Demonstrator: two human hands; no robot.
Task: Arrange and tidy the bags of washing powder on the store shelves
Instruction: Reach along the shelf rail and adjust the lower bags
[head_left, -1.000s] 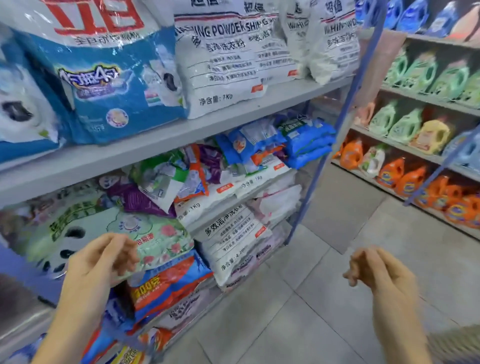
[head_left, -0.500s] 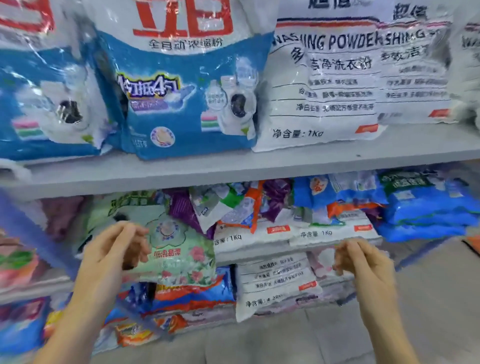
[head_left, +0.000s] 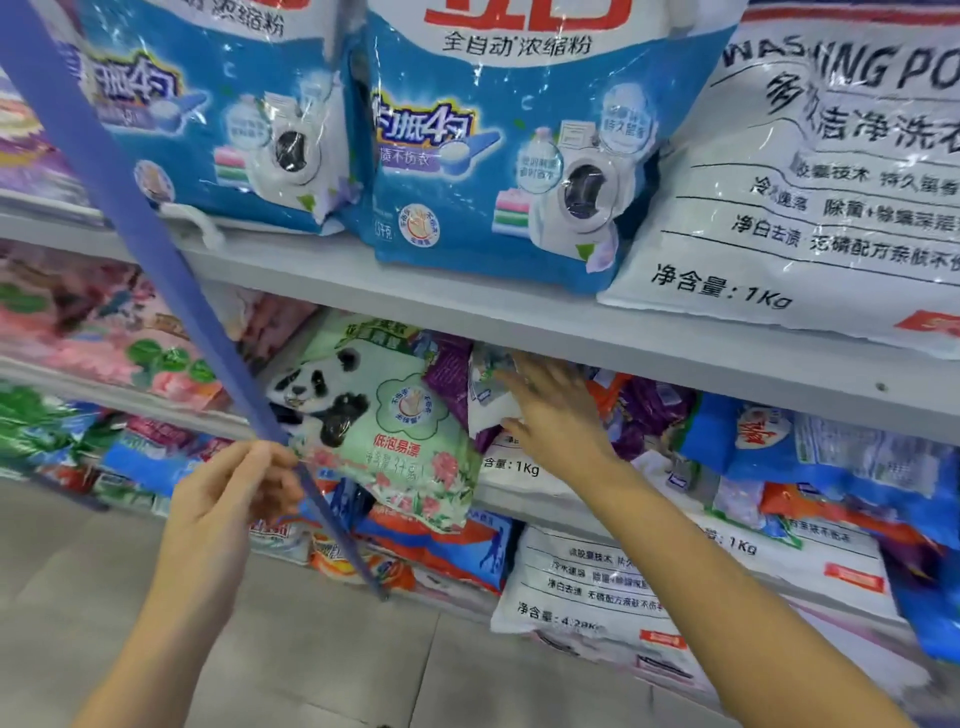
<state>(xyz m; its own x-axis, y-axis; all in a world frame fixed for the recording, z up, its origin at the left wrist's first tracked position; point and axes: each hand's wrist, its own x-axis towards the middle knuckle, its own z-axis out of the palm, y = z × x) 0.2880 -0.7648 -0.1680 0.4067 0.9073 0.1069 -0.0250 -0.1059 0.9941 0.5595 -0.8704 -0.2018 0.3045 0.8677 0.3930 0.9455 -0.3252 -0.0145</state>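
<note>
The green panda bag (head_left: 374, 431) lay on the middle shelf (head_left: 540, 506) between the two hands. It was tilted and hung out over the shelf's front edge, with its long axis running from the back of the shelf down and forward toward the person. The left hand (head_left: 228, 499) sat at the bag's lower left corner, by the slanting blue post (head_left: 156, 249). Its fingers were curled with thumb and forefinger close together, but whether they pinched the corner or only hovered beside it could not be told, since the post crossed just there. The right hand (head_left: 558, 415) was deeper in, just right of the panda bag. Its fingers were straight and spread, resting on a small white packet (head_left: 488, 395) wedged among purple and orange bags (head_left: 649, 410), and it grasped nothing. Big blue bags (head_left: 493, 156) stood on the upper shelf (head_left: 415, 296) overhead. Squaring the panda bag would probably mean sliding it back along that axis — the left hand was nearer the overhanging end, the right nearer the crowded back.
</note>
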